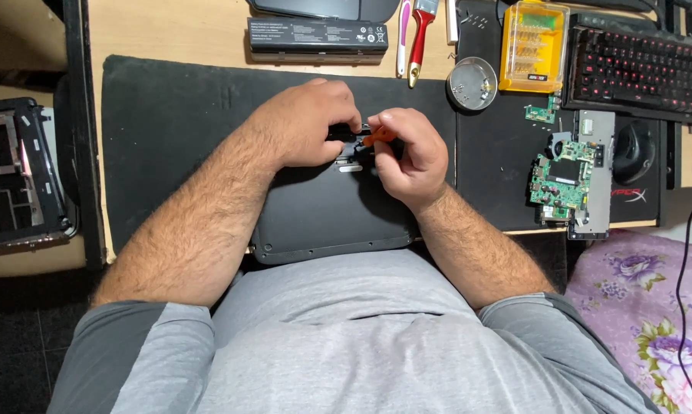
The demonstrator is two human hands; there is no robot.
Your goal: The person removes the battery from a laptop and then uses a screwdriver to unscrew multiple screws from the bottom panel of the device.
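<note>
My grey t-shirt point(346, 337) fills the bottom, then the flat black plastic laptop shell point(323, 222) lies right against my belly on the black desk mat point(162, 115). My left hand point(304, 123) is clamped down on its far edge, while my right hand point(411, 153) pinches a small orange plastic pry tool point(378, 137) there. Further back sit the green circuit board point(561, 180), round metal dish point(472, 83), black battery pack point(317, 36) and yellow screwdriver bit case point(534, 46).

Black laptop point(331, 222) on a black mat point(169, 123); orange tool point(378, 137); yellow bit case point(533, 46); green circuit board point(561, 180); red-handled brush point(418, 42); purple floral cloth point(637, 307); grey shirt point(346, 345).
</note>
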